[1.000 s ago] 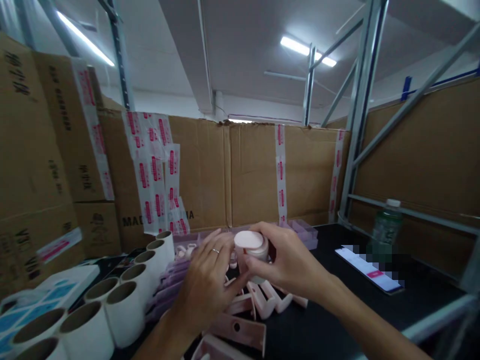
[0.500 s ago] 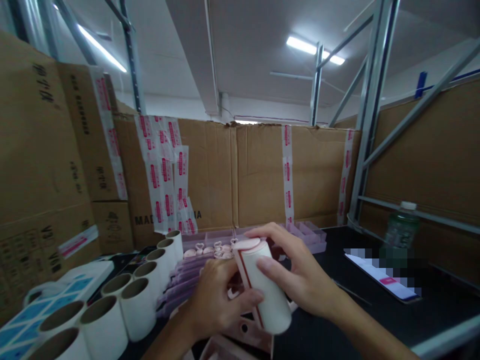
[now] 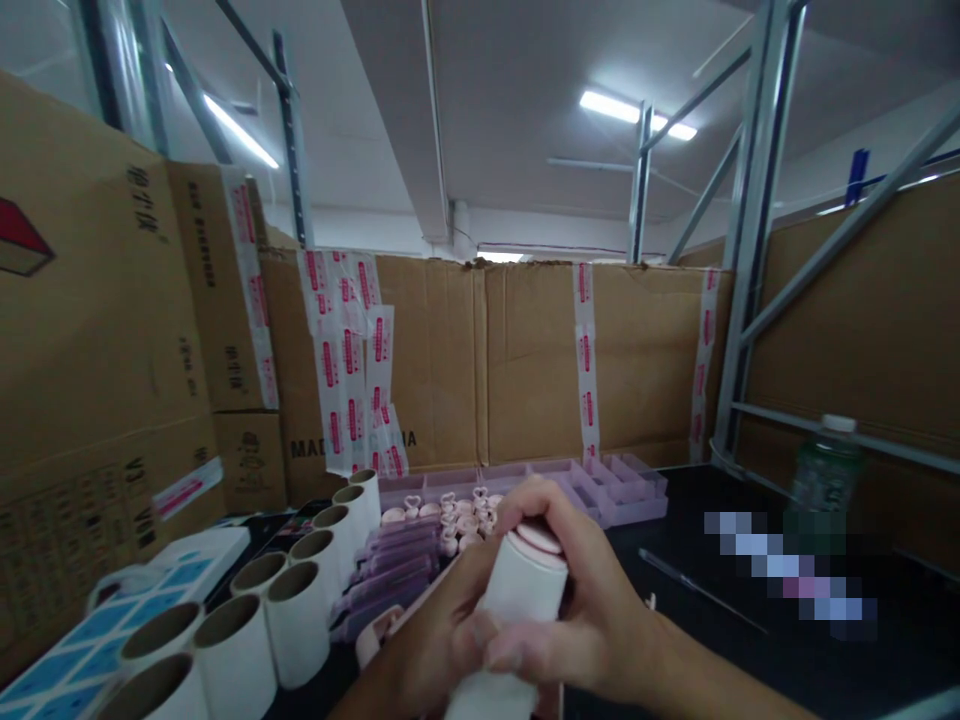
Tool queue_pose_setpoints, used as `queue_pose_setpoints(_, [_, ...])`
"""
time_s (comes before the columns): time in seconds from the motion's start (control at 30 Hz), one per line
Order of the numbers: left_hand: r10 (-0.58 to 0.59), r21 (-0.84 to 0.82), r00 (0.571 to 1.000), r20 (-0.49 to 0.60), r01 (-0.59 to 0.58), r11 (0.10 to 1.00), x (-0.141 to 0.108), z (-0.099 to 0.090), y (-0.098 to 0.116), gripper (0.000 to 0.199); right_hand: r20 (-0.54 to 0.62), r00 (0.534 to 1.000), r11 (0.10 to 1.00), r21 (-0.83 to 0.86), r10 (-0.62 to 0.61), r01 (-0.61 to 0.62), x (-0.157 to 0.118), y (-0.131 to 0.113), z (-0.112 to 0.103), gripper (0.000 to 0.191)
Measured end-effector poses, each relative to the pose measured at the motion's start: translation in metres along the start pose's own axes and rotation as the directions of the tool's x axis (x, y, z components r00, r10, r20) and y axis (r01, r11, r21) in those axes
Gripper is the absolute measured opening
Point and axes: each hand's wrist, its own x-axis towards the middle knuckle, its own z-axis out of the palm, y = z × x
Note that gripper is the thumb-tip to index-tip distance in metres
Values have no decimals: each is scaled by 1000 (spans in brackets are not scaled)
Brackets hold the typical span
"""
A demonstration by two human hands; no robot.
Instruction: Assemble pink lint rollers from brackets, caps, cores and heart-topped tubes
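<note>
A white cylinder (image 3: 529, 585) with a pale pink round end is held tilted between both of my hands, its end facing up and away. My left hand (image 3: 439, 625) is closed around its left side, thumb pressed to the front. My right hand (image 3: 592, 590) wraps the right side, with fingers over the back near the pink end and the thumb across the front. Part of a pink object below is hidden by my hands. Beyond them lie several small pink heart-topped pieces (image 3: 450, 510) and slim purple translucent pieces (image 3: 397, 565).
Open white tubes (image 3: 236, 655) stand in rows at left, beside a blue-and-white patterned item (image 3: 97, 625). A purple compartment tray (image 3: 637, 508) sits behind. At right are a thin rod (image 3: 705, 590), a pixelated flat object (image 3: 795, 570) and a bottle (image 3: 825, 470). Cardboard walls (image 3: 525, 370) surround the black table.
The white cylinder has turned, and the red-brown stripe along its side no longer shows. Both hands have closed further around it, thumbs coming together on the front. The view has shifted slightly.
</note>
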Motion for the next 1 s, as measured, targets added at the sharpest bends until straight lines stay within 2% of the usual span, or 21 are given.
queue_pose_setpoints(0.07, [34, 88, 999, -26, -31, 996, 6, -5, 9, 72, -48, 996, 982, -179, -73, 63, 3, -1, -6, 57])
queue_pose_setpoints(0.13, [95, 197, 995, -28, -87, 977, 12, -5, 20, 64, -89, 984, 918, -383, -153, 108, 7, -2, -14, 56])
queue_pose_setpoints(0.2, [166, 299, 986, 1, -159, 941, 17, 0, 28, 53, -108, 975, 843, -526, -193, 108, 10, -3, -20, 50])
queue_pose_setpoints(0.23, [216, 356, 976, 8, -205, 912, 18, 5, 30, 55, -113, 974, 823, -559, -195, 100, 11, -2, -21, 46])
queue_pose_setpoints(0.33, [291, 503, 950, -113, -198, 841, 19, 20, 25, 61, -80, 986, 824, -562, -145, 76, 9, -1, -16, 31])
queue_pose_setpoints(0.43, [357, 614, 912, -200, -167, 772, 18, 21, 15, 49, 44, 998, 867, -494, -46, 62, 7, -6, -13, 15])
queue_pose_setpoints(0.5, [419, 711, 889, -185, -174, 682, 18, 13, 11, 45, 123, 992, 890, -455, 19, 40, 10, -14, -16, 15])
queue_pose_setpoints(0.57, [479, 808, 869, -125, -191, 558, 20, 4, 10, 44, 194, 979, 877, -480, 69, 33, 16, -23, -25, 17])
queue_pose_setpoints(0.63, [539, 881, 841, -56, -212, 423, 21, -2, 10, 38, 295, 948, 819, -569, 121, 72, 23, -31, -34, 22])
queue_pose_setpoints(0.73, [594, 932, 803, 46, -248, 264, 22, -4, 10, 31, 398, 884, 677, -723, 245, 138, 30, -37, -44, 41])
queue_pose_setpoints(0.77, [609, 943, 790, 75, -255, 214, 22, -3, 10, 30, 414, 866, 632, -759, 282, 157, 31, -38, -45, 43])
queue_pose_setpoints(0.83, [627, 958, 768, 126, -260, 125, 22, -1, 11, 29, 431, 846, 560, -804, 314, 201, 30, -36, -44, 34])
queue_pose_setpoints(0.9, [638, 964, 753, 160, -258, 63, 22, 0, 12, 28, 470, 830, 491, -822, 300, 288, 28, -33, -41, 23])
queue_pose_setpoints(1.0, [644, 965, 745, 171, -259, 43, 22, -1, 12, 26, 559, 794, 345, -813, 239, 469, 25, -31, -35, 26])
